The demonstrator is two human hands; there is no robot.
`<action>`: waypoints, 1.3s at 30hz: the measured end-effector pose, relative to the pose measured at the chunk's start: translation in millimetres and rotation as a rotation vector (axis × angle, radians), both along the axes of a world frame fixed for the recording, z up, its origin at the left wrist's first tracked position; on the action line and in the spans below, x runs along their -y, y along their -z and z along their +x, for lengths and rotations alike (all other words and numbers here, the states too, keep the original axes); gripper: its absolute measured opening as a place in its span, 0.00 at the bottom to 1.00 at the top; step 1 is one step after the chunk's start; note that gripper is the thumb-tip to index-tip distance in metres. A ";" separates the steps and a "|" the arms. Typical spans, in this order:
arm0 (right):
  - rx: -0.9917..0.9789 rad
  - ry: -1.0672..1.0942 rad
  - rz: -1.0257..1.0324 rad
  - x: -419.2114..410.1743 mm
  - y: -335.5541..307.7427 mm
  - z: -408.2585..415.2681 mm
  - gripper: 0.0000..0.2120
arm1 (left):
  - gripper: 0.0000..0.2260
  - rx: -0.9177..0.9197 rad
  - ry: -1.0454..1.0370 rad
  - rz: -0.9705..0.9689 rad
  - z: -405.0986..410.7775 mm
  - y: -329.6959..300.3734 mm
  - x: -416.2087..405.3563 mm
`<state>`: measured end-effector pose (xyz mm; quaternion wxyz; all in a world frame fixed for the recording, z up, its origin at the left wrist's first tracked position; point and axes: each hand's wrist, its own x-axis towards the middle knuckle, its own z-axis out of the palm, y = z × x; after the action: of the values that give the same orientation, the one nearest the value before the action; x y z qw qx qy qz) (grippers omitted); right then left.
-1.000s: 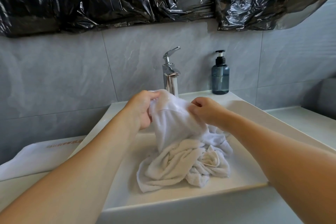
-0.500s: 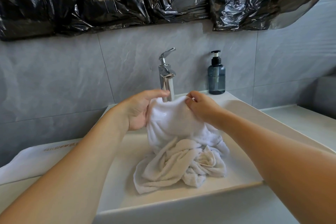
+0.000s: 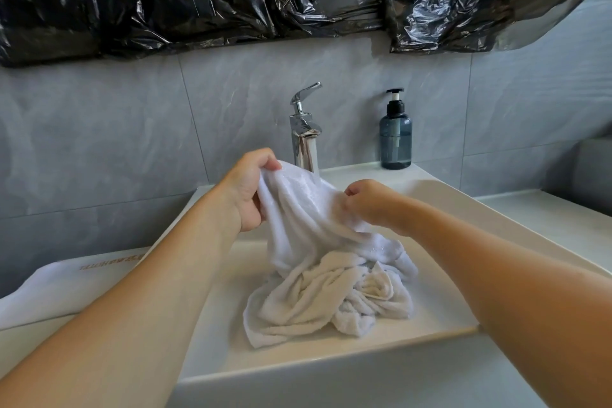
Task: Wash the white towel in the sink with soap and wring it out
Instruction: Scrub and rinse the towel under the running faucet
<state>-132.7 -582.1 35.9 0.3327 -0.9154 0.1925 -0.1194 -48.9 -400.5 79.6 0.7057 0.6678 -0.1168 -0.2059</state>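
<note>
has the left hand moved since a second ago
Yes. The left hand, gripping the white towel, has risen and shifted back toward the faucet.

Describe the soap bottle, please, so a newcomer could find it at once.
Start at the white sink below the grey tiled wall. On its back ledge, right of the chrome faucet, stands the soap bottle. It alone is translucent blue-grey with a black pump.
</note>
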 end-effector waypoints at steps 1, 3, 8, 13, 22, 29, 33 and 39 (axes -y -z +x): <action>-0.034 0.001 -0.013 0.1 0.1 -1.1 0.12 | 0.04 -0.014 -0.027 -0.035 1.2 -0.8 -1.6; -0.104 -0.006 -0.051 0.4 1.1 -2.4 0.12 | 0.05 -0.027 -0.069 -0.086 2.9 -1.9 -4.8; 0.076 0.033 0.159 6.4 -0.1 1.5 0.11 | 0.05 -0.037 -0.153 -0.167 4.7 -4.5 -8.5; 0.262 0.036 0.341 6.8 1.5 7.4 0.10 | 0.06 -0.053 -0.275 -0.244 7.4 -5.8 -10.6; 0.295 0.029 0.426 -1.9 -7.4 1.6 0.08 | 0.06 -0.074 -0.439 -0.263 10.3 -4.7 -12.1; 0.265 0.006 0.491 -2.6 -11.7 -0.9 0.09 | 0.06 -0.100 -0.486 -0.315 15.4 -4.3 -13.0; 0.232 -0.054 0.412 -3.0 -11.2 -1.5 0.11 | 0.07 -0.103 -0.503 -0.330 16.1 -4.4 -12.9; -0.144 -0.243 -0.288 -8.9 0.1 -2.7 0.34 | 0.07 -0.086 -0.484 -0.334 15.9 -2.1 -11.4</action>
<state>-135.4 -573.2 35.7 0.1956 -0.9762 0.0848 -0.0386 -33.0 -389.1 81.7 0.8388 0.5414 0.0438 -0.0376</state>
